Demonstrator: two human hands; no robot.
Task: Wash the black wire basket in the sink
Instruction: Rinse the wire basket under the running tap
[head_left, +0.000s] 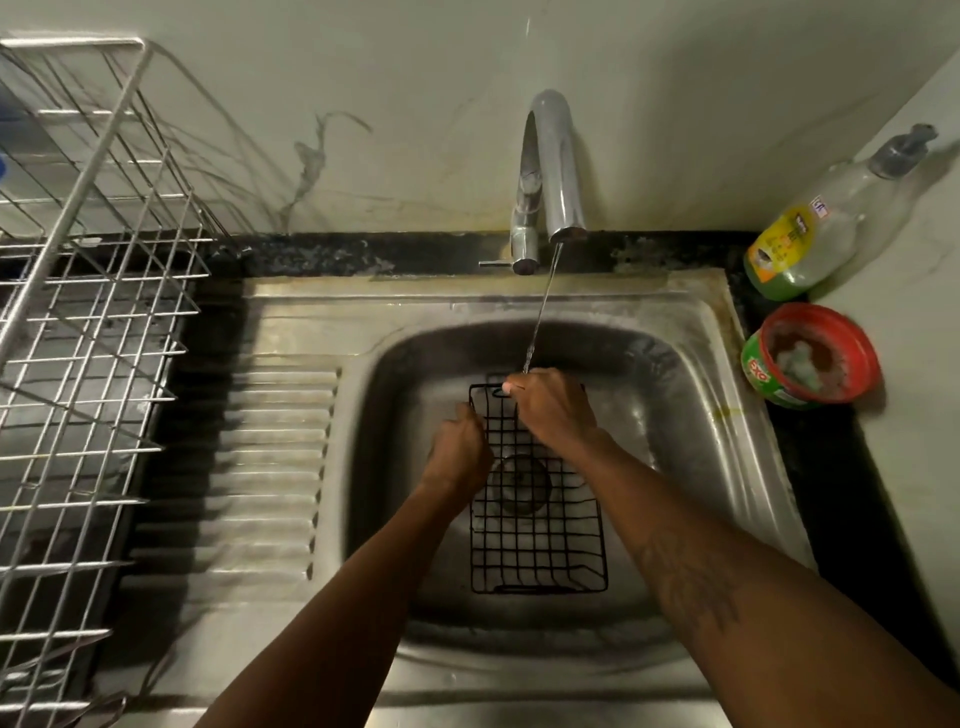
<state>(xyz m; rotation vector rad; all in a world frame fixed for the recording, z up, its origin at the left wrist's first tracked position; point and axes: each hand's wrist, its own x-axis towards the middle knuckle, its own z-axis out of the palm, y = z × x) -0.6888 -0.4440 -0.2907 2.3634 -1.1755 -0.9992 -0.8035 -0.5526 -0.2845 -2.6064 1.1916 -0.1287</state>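
Both hands hold the black wire basket (540, 540) in the sink (395, 410): left hand (460, 452) gripping its left rim, right hand (553, 410) curled over the far end under the water stream (540, 322). It looks light, stiff, wet-slick; the rim wire seems safest to grip.

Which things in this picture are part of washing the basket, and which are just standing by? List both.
In use: black wire basket; sink; tap, running; left hand and right hand, both gripping the basket.

Standing by, untouched: wire dish rack; soap bottle; red-rimmed tub.
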